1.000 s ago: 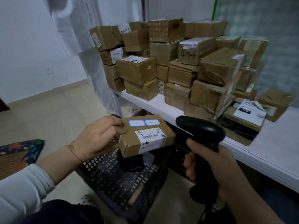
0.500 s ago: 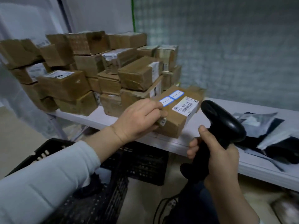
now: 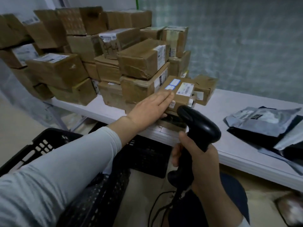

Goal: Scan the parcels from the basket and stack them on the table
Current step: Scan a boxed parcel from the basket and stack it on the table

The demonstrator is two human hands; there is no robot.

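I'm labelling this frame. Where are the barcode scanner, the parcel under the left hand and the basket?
barcode scanner (image 3: 196, 123), head view, on its black head.
parcel (image 3: 185, 89), head view, on its white label.
basket (image 3: 54, 133), head view, on its upper rim.

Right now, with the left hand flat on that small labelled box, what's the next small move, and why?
Probably lift the left hand away toward the basket: the labelled box rests on the pile at the table edge, fingers straight on top, not gripping, while the right hand holds the scanner.
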